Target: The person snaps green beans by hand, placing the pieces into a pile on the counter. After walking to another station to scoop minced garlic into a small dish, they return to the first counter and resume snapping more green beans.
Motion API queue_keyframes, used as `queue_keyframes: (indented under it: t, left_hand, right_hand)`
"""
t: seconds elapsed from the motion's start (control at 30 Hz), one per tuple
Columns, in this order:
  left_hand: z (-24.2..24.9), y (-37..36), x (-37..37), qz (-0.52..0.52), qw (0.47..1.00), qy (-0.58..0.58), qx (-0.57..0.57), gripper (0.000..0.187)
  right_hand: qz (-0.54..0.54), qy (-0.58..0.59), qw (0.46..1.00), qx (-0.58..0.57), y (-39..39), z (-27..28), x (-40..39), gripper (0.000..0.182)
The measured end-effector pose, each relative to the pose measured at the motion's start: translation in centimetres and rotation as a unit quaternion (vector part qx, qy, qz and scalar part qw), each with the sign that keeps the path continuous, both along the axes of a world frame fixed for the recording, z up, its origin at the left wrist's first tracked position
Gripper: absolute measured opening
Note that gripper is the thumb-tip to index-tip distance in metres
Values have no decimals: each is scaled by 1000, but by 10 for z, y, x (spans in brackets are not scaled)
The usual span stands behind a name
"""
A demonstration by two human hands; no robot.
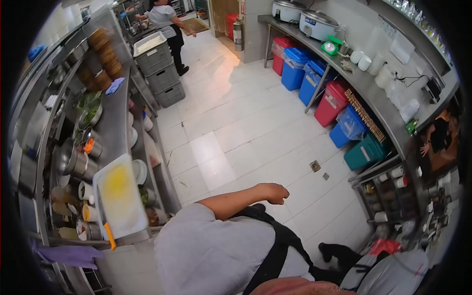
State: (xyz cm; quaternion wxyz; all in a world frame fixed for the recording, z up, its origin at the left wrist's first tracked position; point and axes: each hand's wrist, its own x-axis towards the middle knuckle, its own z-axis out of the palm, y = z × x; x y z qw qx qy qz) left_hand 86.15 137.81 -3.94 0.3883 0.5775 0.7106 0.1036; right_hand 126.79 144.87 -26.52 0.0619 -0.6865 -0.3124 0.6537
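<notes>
My left hand (276,193) is out in front of my body, over the white tiled floor (216,162). Its fingers are curled in and nothing sticks out of them; the palm is turned away from view. The bare forearm comes from a grey short sleeve (191,216), with a dark apron strap (275,258) across the shirt. My right hand does not show. Left of me, on a steel counter, lies a white cutting board (130,196) with a yellow stain. An orange-handled knife (109,236) rests at its near corner. The left hand touches neither.
Metal pots (81,164) and a bowl of greens (91,114) line the left counter. Stacked grey crates (162,73) stand beyond. A person (167,24) works at the back. Along the right, red and blue bins (332,103) stand under a steel table (361,73) with rice cookers (318,24).
</notes>
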Motion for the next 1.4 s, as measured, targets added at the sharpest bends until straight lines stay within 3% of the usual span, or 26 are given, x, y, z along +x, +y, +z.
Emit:
queue_keyframes:
  t: [0.13, 0.2, 0.27, 0.3, 0.33, 0.37, 0.4, 0.43, 0.5, 0.6, 0.7, 0.8, 0.93, 1.1, 1.17, 1.2, 1.23, 1.3, 1.37, 1.4]
  left_hand:
    - [47, 110, -29, -30, 999, 20, -22, 27]
    - [3, 168, -40, -74, 994, -18, 84, 33]
    - [21, 227, -30, -113, 993, 22, 8, 38]
    - [16, 256, -23, -122, 992, 23, -1, 39]
    - [15, 284, -12, -131, 991, 7, -18, 39]
    - [11, 311, 2, -119, 992, -6, -37, 40]
    - [3, 320, 19, -140, 989, -15, -47, 40]
    - [-6, 335, 34, -154, 986, -20, -64, 41]
    - [-13, 396, 60, -170, 983, -22, -67, 41]
    - [8, 469, 100, -130, 976, -132, -110, 40]
    - [17, 538, 120, -145, 986, -77, -30, 41]
    - [13, 606, 125, -177, 982, -52, -50, 40]
    - [-14, 702, 131, -209, 972, -66, -80, 40]
    - [-52, 848, 157, -302, 944, -121, -58, 37]
    - [-20, 908, 190, -330, 938, -79, -67, 37]
    - [-29, 935, 198, -339, 932, -117, -46, 37]
    - [-26, 964, 211, -348, 924, -154, -23, 37]
    - [-11, 1023, 236, -420, 901, -100, -27, 37]
    - [22, 1069, 266, -430, 896, -107, -32, 36]
    - [16, 1090, 275, -433, 893, -122, 27, 35]
  right_hand:
    - [-12, -1, 1000, 3, 74, 11, -4, 17]
    - [-36, -7, 999, 12, 100, -4, 5, 17]
    - [-69, -22, 997, 18, 137, -32, 10, 16]
    - [-99, -8, 995, 17, 169, -87, 19, 15]
    - [-121, 22, 992, -19, 208, -187, 44, 15]
    - [-100, 2, 995, 5, 248, -105, 7, 11]
    - [-47, -8, 998, -32, 286, -113, 0, 17]
    - [-75, 3, 997, -37, 321, -86, -11, 18]
    - [-24, -29, 999, -27, 391, -77, -21, 15]
    - [7, -39, 999, -1, 491, -52, -28, 14]
    - [22, -66, 996, 55, 572, -37, -21, 12]
    - [-64, 63, 994, 62, 633, -15, -9, 11]
    - [-114, 62, 991, 45, 675, -21, 31, 15]
    - [-203, -27, 977, -57, 689, -87, 125, 18]
    - [-300, -52, 950, -64, 691, -47, 153, 13]
    - [-348, -41, 935, -55, 693, -33, 166, 14]
    - [-396, -27, 917, -42, 700, -25, 179, 15]
    - [-484, 41, 874, -12, 720, -19, 207, 19]
    - [-548, 34, 833, 65, 743, 0, 223, 22]
    - [-570, 40, 813, 111, 758, 24, 224, 25]
